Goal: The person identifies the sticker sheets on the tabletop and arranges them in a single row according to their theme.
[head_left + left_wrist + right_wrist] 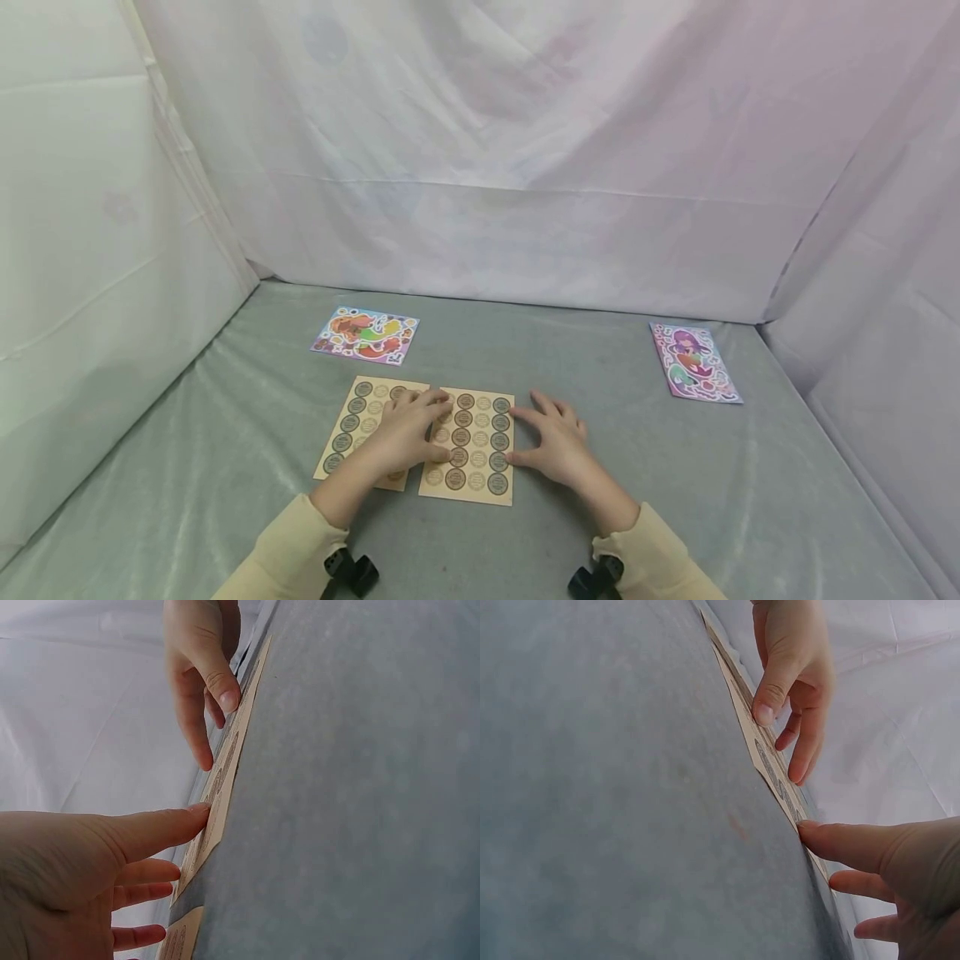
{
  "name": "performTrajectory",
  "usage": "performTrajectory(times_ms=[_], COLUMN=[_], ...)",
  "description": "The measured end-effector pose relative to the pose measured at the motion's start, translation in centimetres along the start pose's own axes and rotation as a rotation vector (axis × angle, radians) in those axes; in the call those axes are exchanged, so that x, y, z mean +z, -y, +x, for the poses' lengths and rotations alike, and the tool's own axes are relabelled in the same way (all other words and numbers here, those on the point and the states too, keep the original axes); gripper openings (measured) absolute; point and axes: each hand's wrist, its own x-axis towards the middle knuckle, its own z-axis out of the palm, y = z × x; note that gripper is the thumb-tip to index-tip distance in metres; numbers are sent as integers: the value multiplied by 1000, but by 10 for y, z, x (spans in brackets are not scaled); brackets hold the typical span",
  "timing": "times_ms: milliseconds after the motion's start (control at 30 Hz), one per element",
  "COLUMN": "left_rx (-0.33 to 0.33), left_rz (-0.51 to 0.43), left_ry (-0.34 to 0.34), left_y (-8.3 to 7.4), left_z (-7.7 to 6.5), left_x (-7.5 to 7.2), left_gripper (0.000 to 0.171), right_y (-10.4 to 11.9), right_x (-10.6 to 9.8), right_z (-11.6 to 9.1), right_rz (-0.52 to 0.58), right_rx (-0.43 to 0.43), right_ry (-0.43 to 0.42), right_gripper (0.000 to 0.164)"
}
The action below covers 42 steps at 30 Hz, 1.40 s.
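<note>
A tan sheet (477, 446) printed with rows of round brown and grey labels lies flat in the middle of the table. My left hand (401, 433) reaches over a second, similar sheet (352, 423); its thumb and fingertips rest on the left side of the middle sheet. At the opposite edge, the thumb and fingertips of my right hand (557, 443) touch the paper, spread apart. The left wrist view shows the left thumb (161, 834) straight on the sheet's surface. In the right wrist view, the right thumb (847, 844) meets the sheet's edge.
Toward the back left lies a colourful mermaid sticker sheet (367, 335). Another, pink and purple (695, 364), is at the back right. Grey cloth (637, 533) covers the table, and white fabric walls (495, 233) stand behind and at both sides.
</note>
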Motion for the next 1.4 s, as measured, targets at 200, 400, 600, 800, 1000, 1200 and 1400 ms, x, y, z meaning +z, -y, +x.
performTrajectory(times_ms=[200,400,600,800,1000,1200,1400], left_rx=[-6,-11,-21,-15,19,26,48], left_rz=[-15,-33,-63,-78,-97,-187,-318], left_ry=[7,9,-12,-51,-101,-129,-148], left_y=[-1,-1,-2,-1,2,8,18], left_z=[-1,-1,-1,-1,-1,-3,-5], left_x=[-1,-2,-6,-10,-14,-21,-32], left_gripper=[69,68,67,67,69,66,66], right_y=[1,2,4,8,10,12,15], right_x=[0,-2,-5,-8,-8,-8,-7], right_z=[-1,1,4,7,11,16,21], right_rz=[-5,-13,19,77,180,275,339], right_rx=[0,12,21,37,-15,-49,2], right_ry=[6,29,27,8,-36,-75,-109], right_gripper=[64,64,63,63,57,52,49])
